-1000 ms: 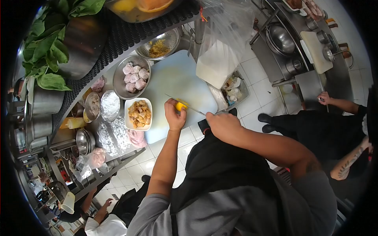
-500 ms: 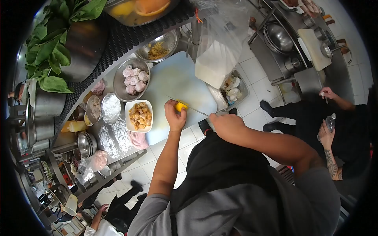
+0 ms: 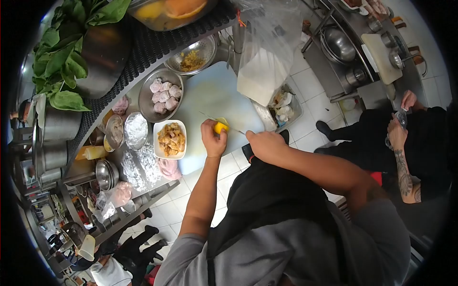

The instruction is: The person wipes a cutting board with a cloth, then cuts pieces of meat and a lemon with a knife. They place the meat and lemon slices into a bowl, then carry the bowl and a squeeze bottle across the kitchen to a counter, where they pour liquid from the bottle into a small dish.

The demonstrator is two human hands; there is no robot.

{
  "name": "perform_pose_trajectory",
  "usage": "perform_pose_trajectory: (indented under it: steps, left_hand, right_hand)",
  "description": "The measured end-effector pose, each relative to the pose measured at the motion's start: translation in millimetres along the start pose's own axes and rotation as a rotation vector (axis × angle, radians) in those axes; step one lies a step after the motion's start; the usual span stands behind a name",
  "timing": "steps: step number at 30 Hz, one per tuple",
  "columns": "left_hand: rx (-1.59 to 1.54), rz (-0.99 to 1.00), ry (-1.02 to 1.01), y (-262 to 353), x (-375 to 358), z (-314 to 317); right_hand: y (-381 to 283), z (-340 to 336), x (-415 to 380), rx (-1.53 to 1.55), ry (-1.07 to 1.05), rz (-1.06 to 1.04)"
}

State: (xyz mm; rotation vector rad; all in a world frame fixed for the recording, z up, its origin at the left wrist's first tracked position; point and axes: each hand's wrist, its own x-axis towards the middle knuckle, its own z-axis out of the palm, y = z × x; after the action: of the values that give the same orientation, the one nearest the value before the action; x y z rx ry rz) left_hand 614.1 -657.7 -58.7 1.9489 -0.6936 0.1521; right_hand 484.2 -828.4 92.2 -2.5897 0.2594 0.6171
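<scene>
A wide pale cutting board (image 3: 210,95) is laid on the tabletop (image 3: 143,164), flanked by a metal bowl of raw meat pieces (image 3: 160,95) and a white dish of fried pieces (image 3: 170,139). At its near edge a small yellow piece (image 3: 220,127) is pinned under the closed left hand (image 3: 213,139). A knife (image 3: 224,125) is gripped by the right hand (image 3: 264,145), its blade laid against the piece. A fingertip could be nicked should the small piece roll under the blade.
</scene>
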Motion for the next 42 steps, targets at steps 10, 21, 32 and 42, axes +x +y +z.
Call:
perform_pose_trajectory:
  steps: [10, 21, 32, 42]
  left_hand:
    - [-0.006, -0.001, 0.002, 1, 0, -1]
    - [-0.010, -0.005, -0.009, 0, 2, 0]
    - [-0.005, 0.000, -0.020, 1, 2, -1]
    - [0.065, 0.089, -0.010, 9, 5, 2]
  right_hand:
    - [3, 4, 4, -0.016, -0.004, -0.051]
    - [7, 5, 6, -0.002, -0.038, -0.052]
    - [12, 5, -10, -0.001, -0.073, 0.003]
    - [19, 48, 41, 0.125, 0.064, 0.012]
